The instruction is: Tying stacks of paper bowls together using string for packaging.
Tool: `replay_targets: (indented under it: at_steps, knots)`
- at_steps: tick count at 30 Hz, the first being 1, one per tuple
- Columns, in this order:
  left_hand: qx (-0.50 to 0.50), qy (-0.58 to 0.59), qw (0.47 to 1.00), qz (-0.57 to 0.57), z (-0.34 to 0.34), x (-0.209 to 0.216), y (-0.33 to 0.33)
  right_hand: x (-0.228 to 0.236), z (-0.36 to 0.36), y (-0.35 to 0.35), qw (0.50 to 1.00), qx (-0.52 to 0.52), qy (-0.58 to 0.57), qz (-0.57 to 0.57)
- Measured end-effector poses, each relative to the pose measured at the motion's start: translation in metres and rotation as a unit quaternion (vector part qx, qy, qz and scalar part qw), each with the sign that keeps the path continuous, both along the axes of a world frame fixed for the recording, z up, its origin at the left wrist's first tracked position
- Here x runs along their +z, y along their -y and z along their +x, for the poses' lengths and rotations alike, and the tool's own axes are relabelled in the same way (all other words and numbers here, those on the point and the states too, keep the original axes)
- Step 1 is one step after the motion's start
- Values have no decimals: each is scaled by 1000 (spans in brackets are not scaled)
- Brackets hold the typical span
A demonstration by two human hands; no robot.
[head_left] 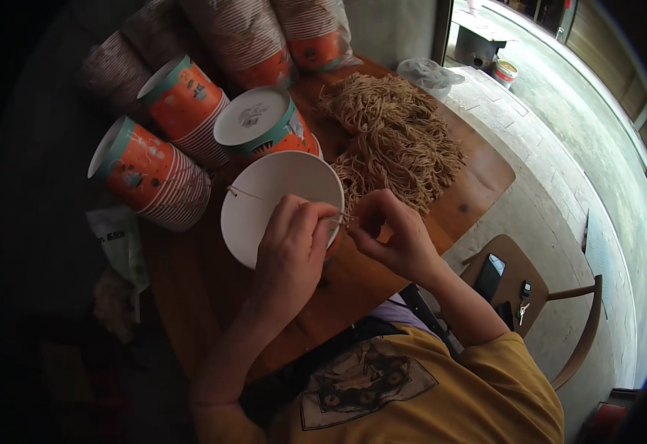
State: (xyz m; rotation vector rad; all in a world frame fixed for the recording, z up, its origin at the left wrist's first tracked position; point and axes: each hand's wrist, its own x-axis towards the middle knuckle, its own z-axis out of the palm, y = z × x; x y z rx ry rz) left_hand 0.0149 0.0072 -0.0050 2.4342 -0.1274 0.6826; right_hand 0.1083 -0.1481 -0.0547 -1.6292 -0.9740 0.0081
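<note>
A paper bucket [283, 174] with a white inside stands tilted on the table, its mouth facing me. Through its left rim passes a thin tan cord [243, 194], which runs across the mouth toward my left hand [291, 240]. That hand is in front of the bucket's right part, with thumb and fingers pinched together on the cord. Just right of the rim, my right hand [396, 235] pinches the cord too, its fingertips close to the left ones. Between the fingertips the cord looks looped or twisted; exactly how is too small to tell.
A heap of tan cords [401, 144] covers the back right of the wooden table [490, 174]. Nested orange bucket stacks stand left [153, 174] and behind, several in plastic wrap [238, 44]. A chair [512, 270] at right holds a phone [490, 277] and keys [523, 311].
</note>
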Motion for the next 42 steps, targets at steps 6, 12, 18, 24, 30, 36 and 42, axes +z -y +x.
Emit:
replay_targets:
  at_steps: [6,12,18,24,30,36,42]
  knots:
    - [-1,2,1000,8,-1,0,0,1,-1,-3,998,-9,63,12]
    - [1,8,1000,6,-1,0,0,2,-3,-4,996,-4,89,18]
    - [5,7,1000,-6,-1,1,0,-3,-6,-3,999,0,41,-14]
    - [-1,2,1000,-18,-1,0,-1,2,-12,-6,1000,6,21,-12]
    - [-1,6,1000,-6,-2,1,-1,-7,-10,-9,991,-14,133,-4]
    - [8,10,1000,7,-4,-1,-1,-9,-19,-9,1000,-3,24,-9]
    - [-1,11,1000,-3,-6,1,-6,-9,-16,-10,996,12,73,46]
